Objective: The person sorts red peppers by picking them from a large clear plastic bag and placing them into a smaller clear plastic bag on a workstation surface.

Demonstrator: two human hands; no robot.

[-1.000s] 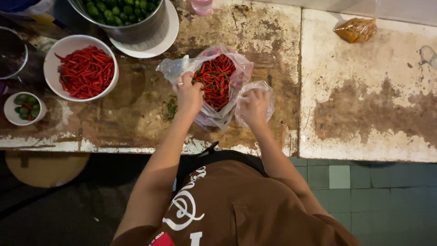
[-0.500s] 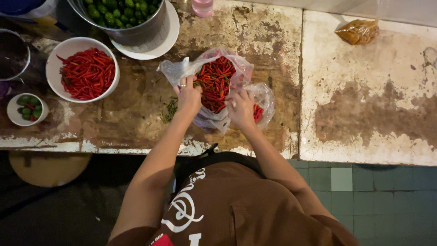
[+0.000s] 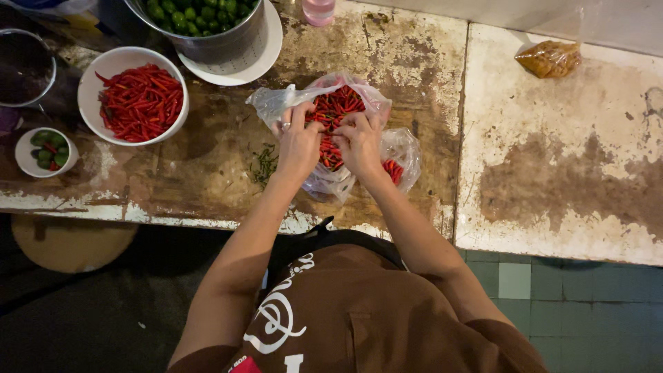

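Left hand (image 3: pixel 298 141) and right hand (image 3: pixel 359 141), side by side, both pinch the clear plastic bag of red chillies (image 3: pixel 338 110), which lies near the front edge of the stained table (image 3: pixel 552 173).

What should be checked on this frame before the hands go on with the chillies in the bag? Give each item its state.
1. Left hand at the clear plastic bag, fingers at its mouth: ok.
2. Right hand in among the red chillies in the bag: ok.
3. Whether either hand has a chilli pinched: cannot tell, fingers curl over them.
4. Bag resting on the worn counter, not hanging over the front edge: ok.
5. White bowl of red chillies upright to the left, apart from the bag: ok.
6. Green stem bits loose on the counter beside the left hand: not ok if a clean surface is wanted.
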